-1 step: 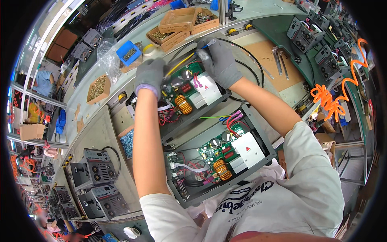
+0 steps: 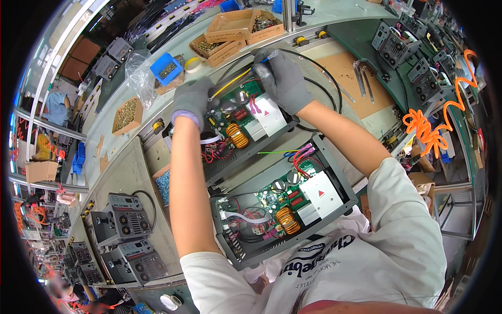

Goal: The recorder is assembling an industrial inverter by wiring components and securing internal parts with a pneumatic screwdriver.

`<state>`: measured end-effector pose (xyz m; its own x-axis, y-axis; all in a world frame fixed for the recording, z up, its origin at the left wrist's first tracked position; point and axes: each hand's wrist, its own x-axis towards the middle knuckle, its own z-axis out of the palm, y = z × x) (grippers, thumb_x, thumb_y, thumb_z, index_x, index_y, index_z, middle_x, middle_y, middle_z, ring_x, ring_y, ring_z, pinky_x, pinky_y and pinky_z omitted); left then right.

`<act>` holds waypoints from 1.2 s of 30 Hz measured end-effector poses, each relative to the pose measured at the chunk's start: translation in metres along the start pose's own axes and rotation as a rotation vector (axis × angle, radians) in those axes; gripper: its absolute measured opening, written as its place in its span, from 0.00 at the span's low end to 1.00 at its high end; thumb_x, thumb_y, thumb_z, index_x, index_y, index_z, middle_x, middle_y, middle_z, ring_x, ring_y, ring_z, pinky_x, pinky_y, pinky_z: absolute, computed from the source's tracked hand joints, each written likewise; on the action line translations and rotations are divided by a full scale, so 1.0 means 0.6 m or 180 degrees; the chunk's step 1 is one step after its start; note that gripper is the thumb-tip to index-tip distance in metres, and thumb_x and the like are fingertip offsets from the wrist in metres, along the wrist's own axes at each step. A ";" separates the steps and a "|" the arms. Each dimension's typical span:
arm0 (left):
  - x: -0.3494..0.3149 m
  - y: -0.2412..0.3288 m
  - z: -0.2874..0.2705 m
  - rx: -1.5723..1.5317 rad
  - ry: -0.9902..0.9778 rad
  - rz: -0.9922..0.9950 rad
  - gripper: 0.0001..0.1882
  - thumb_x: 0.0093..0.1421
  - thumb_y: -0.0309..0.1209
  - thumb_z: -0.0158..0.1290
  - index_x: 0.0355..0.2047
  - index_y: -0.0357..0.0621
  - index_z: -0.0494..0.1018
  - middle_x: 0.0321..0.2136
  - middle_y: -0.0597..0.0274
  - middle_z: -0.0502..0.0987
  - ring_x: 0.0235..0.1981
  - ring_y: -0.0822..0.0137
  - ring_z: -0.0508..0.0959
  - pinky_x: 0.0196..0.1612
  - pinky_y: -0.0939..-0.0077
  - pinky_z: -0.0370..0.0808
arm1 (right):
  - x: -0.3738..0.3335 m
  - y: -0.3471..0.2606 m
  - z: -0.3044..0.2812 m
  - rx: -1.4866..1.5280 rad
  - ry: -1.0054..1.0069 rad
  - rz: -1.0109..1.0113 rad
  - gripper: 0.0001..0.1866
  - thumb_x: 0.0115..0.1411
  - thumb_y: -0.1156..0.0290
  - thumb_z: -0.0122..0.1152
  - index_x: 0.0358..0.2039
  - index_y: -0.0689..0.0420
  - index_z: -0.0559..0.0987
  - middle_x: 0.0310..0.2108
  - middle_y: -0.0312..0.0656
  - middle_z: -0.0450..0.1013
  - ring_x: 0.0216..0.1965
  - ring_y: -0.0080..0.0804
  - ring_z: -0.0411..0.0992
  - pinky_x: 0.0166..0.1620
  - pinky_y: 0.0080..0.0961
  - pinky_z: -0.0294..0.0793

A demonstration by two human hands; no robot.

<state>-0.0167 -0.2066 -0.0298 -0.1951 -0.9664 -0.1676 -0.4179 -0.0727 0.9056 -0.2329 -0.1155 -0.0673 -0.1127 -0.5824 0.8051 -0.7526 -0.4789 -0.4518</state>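
Hands in grey gloves are held above the far open chassis [image 2: 246, 153], which is set toward the far edge of the desk [image 2: 117, 167]. By the left hand [image 2: 192, 97], bent fingers are brought to the lower end of a yellow wire [image 2: 230, 83]; whether it is gripped there cannot be told. By the right hand [image 2: 282, 78], the wire's upper end is held between partly curled fingers. Inside the far chassis, a green circuit board [image 2: 224, 108], a copper coil [image 2: 237, 136] and a white plate [image 2: 269, 116] marked with a red triangle are seen. A black cable [image 2: 340, 99] is looped to the right of the right hand. Closer to the near edge, a second open chassis [image 2: 293, 240] is laid at a slant, fitted with a like coil and plate. Toward the left edge, two grey fan-fronted units [image 2: 130, 220] are stood one nearer than the other. Past the far edge, on another surface, a cardboard box [image 2: 127, 116] is filled with small brass-coloured parts, and a blue tray [image 2: 166, 69] of small parts is placed near it.
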 end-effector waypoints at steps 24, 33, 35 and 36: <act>-0.072 0.022 -0.012 0.0208 -0.1869 0.0993 0.23 0.66 0.22 0.43 0.61 0.38 0.71 0.45 0.63 0.77 0.34 0.79 0.71 0.37 0.88 0.67 | 0.000 -0.006 0.002 0.0181 0.0074 0.0076 0.07 0.62 0.72 0.58 0.40 0.55 0.73 0.36 0.49 0.73 0.40 0.55 0.73 0.41 0.47 0.73; -0.086 0.034 0.009 -0.0840 -0.1376 -0.0101 0.21 0.69 0.28 0.47 0.61 0.36 0.67 0.38 0.60 0.79 0.27 0.80 0.70 0.21 0.84 0.64 | 0.004 0.008 0.010 0.0230 0.0091 0.0181 0.07 0.62 0.71 0.60 0.40 0.55 0.74 0.36 0.50 0.74 0.39 0.54 0.74 0.41 0.45 0.73; -0.072 0.016 0.003 -0.1460 -0.1707 0.0057 0.20 0.70 0.32 0.47 0.59 0.35 0.69 0.36 0.60 0.80 0.26 0.79 0.71 0.24 0.84 0.65 | 0.004 0.006 0.010 0.0219 0.0066 0.0199 0.07 0.62 0.71 0.60 0.39 0.55 0.74 0.35 0.50 0.74 0.39 0.54 0.74 0.42 0.45 0.73; -0.065 0.008 0.001 -0.2081 -0.2040 0.0218 0.21 0.70 0.35 0.47 0.58 0.35 0.72 0.33 0.59 0.81 0.26 0.78 0.72 0.26 0.83 0.67 | 0.005 0.006 0.010 0.0219 0.0068 0.0195 0.07 0.62 0.71 0.60 0.39 0.55 0.74 0.35 0.50 0.74 0.39 0.54 0.74 0.42 0.45 0.73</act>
<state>-0.0116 -0.1690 -0.0190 -0.7373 -0.6660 -0.1128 0.1596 -0.3341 0.9289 -0.2321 -0.1233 -0.0690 -0.1715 -0.5983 0.7827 -0.6975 -0.4873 -0.5253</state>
